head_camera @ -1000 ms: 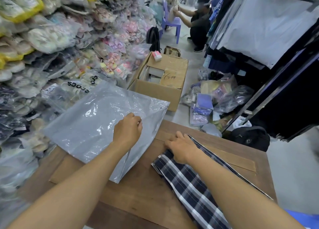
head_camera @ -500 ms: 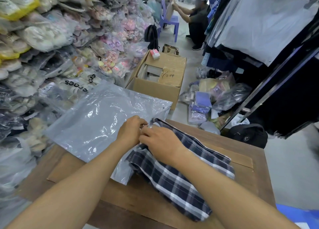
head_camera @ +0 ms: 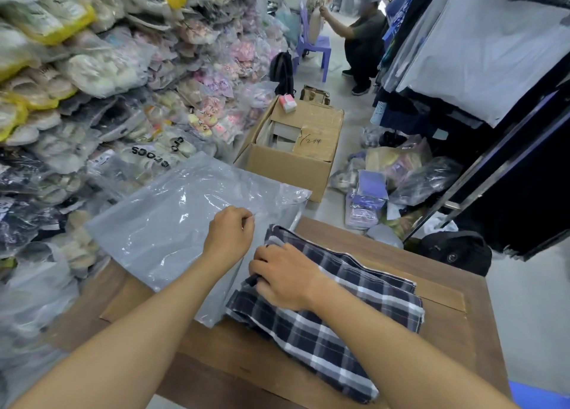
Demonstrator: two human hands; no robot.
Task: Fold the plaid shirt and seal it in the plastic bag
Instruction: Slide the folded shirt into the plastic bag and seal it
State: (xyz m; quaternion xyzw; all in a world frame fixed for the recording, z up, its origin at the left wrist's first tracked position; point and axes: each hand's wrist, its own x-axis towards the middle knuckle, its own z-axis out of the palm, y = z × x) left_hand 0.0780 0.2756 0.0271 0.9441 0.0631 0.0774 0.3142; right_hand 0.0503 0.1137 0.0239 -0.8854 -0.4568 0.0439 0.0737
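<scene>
A folded dark plaid shirt [head_camera: 345, 319] lies on the wooden table [head_camera: 447, 340], its left end at the mouth of a grey translucent plastic bag [head_camera: 166, 226]. The bag lies flat across the table's left side and hangs past its far edge. My left hand [head_camera: 229, 234] pinches the bag's upper layer at its right edge, fingers closed on the film. My right hand [head_camera: 283, 276] grips the shirt's left end, pressed against the bag's opening. Whether any of the shirt is inside the bag cannot be told.
A wall of bagged goods [head_camera: 101, 78] stands close on the left. Beyond the table sit an open cardboard box [head_camera: 290, 164] and loose bags [head_camera: 388, 177] on the floor. A clothes rack [head_camera: 493, 100] runs along the right. A person [head_camera: 362, 38] crouches far back by a purple chair [head_camera: 314, 46].
My right hand has slid the folded shirt leftward across the table to the bag's mouth. My left hand stays on the bag's edge, lifting its top layer slightly.
</scene>
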